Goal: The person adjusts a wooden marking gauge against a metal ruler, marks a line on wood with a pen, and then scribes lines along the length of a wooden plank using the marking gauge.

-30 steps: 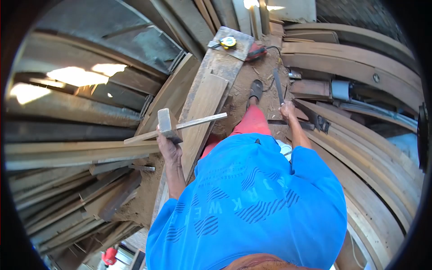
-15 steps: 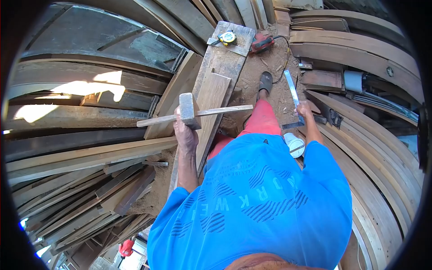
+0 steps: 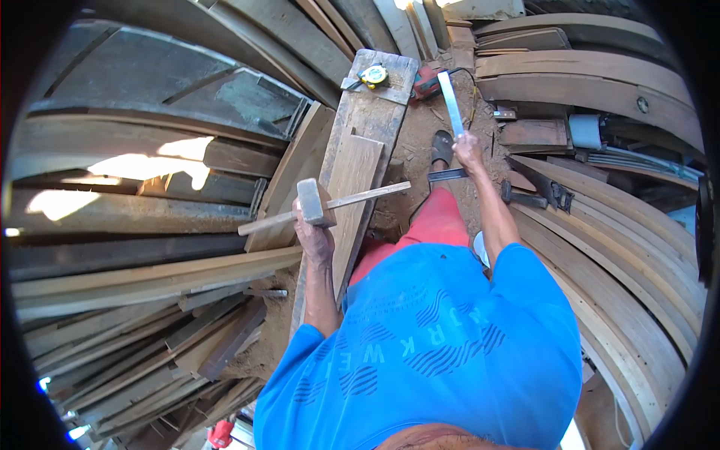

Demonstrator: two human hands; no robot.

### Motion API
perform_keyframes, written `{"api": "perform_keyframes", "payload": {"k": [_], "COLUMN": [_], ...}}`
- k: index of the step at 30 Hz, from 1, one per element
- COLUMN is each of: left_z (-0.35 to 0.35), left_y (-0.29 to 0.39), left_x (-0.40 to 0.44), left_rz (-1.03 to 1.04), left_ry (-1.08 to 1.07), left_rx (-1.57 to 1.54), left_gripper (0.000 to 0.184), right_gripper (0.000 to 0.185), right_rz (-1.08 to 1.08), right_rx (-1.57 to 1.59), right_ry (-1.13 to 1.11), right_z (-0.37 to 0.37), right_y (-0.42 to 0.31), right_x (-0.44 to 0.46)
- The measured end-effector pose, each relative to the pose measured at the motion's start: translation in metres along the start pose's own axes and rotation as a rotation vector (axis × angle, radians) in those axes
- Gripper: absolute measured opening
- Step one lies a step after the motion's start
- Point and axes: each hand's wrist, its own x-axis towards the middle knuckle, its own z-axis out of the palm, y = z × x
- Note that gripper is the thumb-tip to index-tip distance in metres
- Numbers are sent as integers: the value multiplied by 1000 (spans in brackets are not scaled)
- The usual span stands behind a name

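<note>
My left hand (image 3: 315, 241) is closed around a wooden marking gauge (image 3: 313, 202), a thick block with a long thin stick through it. It hangs over a wooden board (image 3: 358, 169) lying on a narrow plank bench (image 3: 341, 112). In my right hand (image 3: 469, 150) is a try square, its shiny metal blade (image 3: 451, 103) pointing away from me and its dark stock (image 3: 448, 175) turned left above my leg. On the bench's far end sits a yellow tape measure (image 3: 373, 76).
A red power tool (image 3: 426, 81) with a cord lies beside the bench's far end. To the right are a hammer (image 3: 523, 196), a saw handle (image 3: 559, 197) and curved-looking stacks of planks (image 3: 607, 240). More timber (image 3: 150, 262) fills the left. Part of a white bucket (image 3: 480, 246) shows by my right arm.
My right hand has lifted the try square forward and to the left, away from the hammer. The marking gauge in my left hand has tilted slightly and shifted a little.
</note>
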Motion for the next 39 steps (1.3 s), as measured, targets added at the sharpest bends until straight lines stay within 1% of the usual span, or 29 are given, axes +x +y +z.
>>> {"api": "perform_keyframes", "payload": {"k": [2, 3, 5, 6, 7, 8, 10, 11, 13, 14, 15, 17, 19, 20, 21, 23, 24, 25, 26, 27, 29, 32, 35, 36, 39], "left_z": [-9, -13, -26, -38, -35, -33, -1, 8, 13, 11, 14, 7, 11, 13, 13, 7, 9, 12, 13, 18, 27, 34, 36, 35, 31], "left_y": [-17, -30, -65, -84, -94, -100, -105, -109, -120, -132, -133, -141, -139, -137, -138, -131, -131, -131, -127, -126, -129, -136, -142, -143, -141], "left_x": [8, 12, 21, 26, 27, 26, 31, 29, 24, 21, 18, 17, 18, 17, 18, 17, 16, 16, 16, 19, 27, 33, 35, 35, 31], "left_rz": [-11, -25, -33, -42, -54, -95, -73, -73, 17, 90, 130, 212, 204, 171, 169, 128, 113, 100, 56, 66, 98, 90, 100, 105, 132], "left_ry": [0, 11, 82, 103, 130, 148, 180, 196, 259, 333, 258, 269, 227, 268, 294, 292, 305, 320, 333, 346, 293, 296, 278, 273, 260], "left_rx": [-9, -15, -16, -21, -19, 43, -43, -74, 45, 150, 50, 488, 778, 855, 648, 638, 744, 849, 737, 768, 854, 982, 1076, 1103, 1191], "left_gripper": [39, 38, 41, 45, 49, 58, 52, 49, 61, 68, 73, 74, 76, 76, 73, 70, 68, 66, 63, 62, 62, 60, 59, 58, 57], "right_gripper": [6, 5, 6, 12, 12, 13, 21, 23, 28, 30, 31, 32, 31, 31, 31, 33, 37, 44, 54, 65, 70, 59, 48, 33, 28], "right_rz": [201, 353, 448, 449, 441, 425, 336, 396, 520, 544, 559, 586, 479, 430, 378, 528, 611, 729, 813, 846, 731, 696, 764, 680, 453], "right_rx": [172, 260, 328, 227, 90, -44, -296, -252, -166, -164, -236, -370, -445, -487, -526, -386, -441, -570, -675, -749, -929, -931, -947, -923, -793], "right_ry": [-86, -133, -152, -201, -228, -258, -213, -204, -182, -225, -235, -254, -338, -375, -412, -397, -387, -398, -427, -468, -602, -566, -577, -341, -136], "right_z": [24, 21, 52, 64, 79, 95, 107, 113, 125, 127, 127, 124, 125, 129, 130, 105, 94, 81, 69, 60, 53, 50, 54, 53, 47], "right_y": [10, -18, 27, 46, 71, 95, 112, 129, 172, 194, 206, 224, 289, 332, 366, 382, 389, 392, 401, 416, 479, 491, 505, 469, 410], "right_x": [0, -10, -10, -9, -11, -9, 8, 13, 26, 32, 42, 62, 78, 85, 86, 102, 114, 126, 138, 148, 160, 178, 188, 178, 157]}}
